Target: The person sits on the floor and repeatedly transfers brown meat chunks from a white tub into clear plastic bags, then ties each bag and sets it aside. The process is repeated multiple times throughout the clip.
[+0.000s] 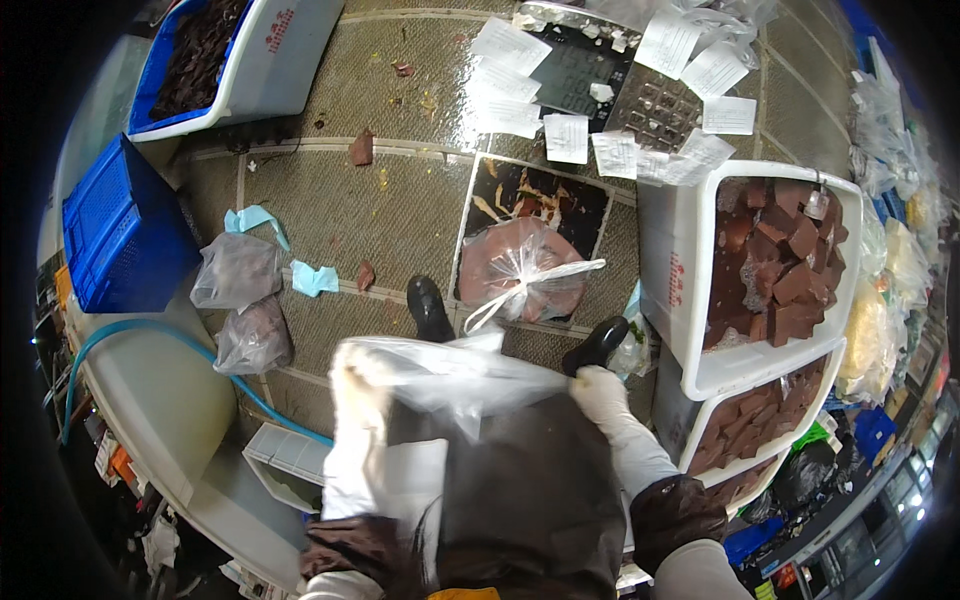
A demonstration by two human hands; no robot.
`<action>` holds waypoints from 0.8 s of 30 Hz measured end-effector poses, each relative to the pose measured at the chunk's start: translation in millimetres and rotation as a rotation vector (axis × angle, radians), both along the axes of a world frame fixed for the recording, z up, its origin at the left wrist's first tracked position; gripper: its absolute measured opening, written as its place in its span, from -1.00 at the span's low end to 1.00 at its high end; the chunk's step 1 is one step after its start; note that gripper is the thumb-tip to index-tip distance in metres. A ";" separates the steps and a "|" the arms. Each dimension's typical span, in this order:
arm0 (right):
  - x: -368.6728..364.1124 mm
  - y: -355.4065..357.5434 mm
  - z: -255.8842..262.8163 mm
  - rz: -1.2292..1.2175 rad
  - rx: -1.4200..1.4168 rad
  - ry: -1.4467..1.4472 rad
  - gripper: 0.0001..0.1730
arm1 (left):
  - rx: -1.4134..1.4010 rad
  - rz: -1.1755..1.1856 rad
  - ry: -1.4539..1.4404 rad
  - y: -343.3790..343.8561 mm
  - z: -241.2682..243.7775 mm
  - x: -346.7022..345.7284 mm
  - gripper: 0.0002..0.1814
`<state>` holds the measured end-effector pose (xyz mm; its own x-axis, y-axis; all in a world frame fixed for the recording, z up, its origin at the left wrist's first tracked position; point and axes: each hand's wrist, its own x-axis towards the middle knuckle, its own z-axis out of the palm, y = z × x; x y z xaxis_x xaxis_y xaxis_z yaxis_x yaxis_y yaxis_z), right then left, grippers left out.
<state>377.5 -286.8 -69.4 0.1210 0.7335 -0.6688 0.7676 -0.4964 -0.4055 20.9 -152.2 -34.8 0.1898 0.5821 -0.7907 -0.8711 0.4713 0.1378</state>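
A clear plastic bag (465,367) is stretched between my two gloved hands in front of my dark apron. My left hand (364,375), blurred, grips one end, and my right hand (600,394) grips the other. Just past my boots, a tied clear bag of reddish-brown blocks (517,270) rests on a dark square plate (592,210) in the floor. To the right stands a white tub (675,277) holding reddish-brown blocks (799,277) in liquid.
More block-filled tubs (739,427) stand at the right. Paper slips (566,139) surround a wet digital scale (577,75). At left are a blue crate (124,232), two filled bags (240,270), a blue hose (262,405) and a tub of dark strips (199,56). Scraps (362,148) litter the floor.
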 end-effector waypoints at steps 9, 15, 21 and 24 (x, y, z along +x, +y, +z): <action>-83.9 121.4 18.5 0.484 0.284 0.429 -0.83 | 0.613 -1.522 1.131 42.1 73.9 90.1 -0.75; -49.5 142.7 -14.4 -0.103 0.101 0.868 -0.72 | 0.527 -1.740 1.696 54.0 41.2 -127.4 -0.86; -46.6 138.3 -109.2 0.550 0.312 -0.131 -0.64 | 0.072 -1.171 1.251 37.6 14.7 -168.7 -0.92; -47.4 148.7 -113.8 0.666 0.198 -0.168 -0.89 | -0.048 -0.935 1.082 38.6 35.9 -118.9 -0.86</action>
<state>330.0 -138.1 -183.1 -0.3056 0.7930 -0.5271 0.9419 0.1707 -0.2893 -98.0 -113.6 1.2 -0.2160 0.5507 -0.8062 0.2782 0.8262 0.4898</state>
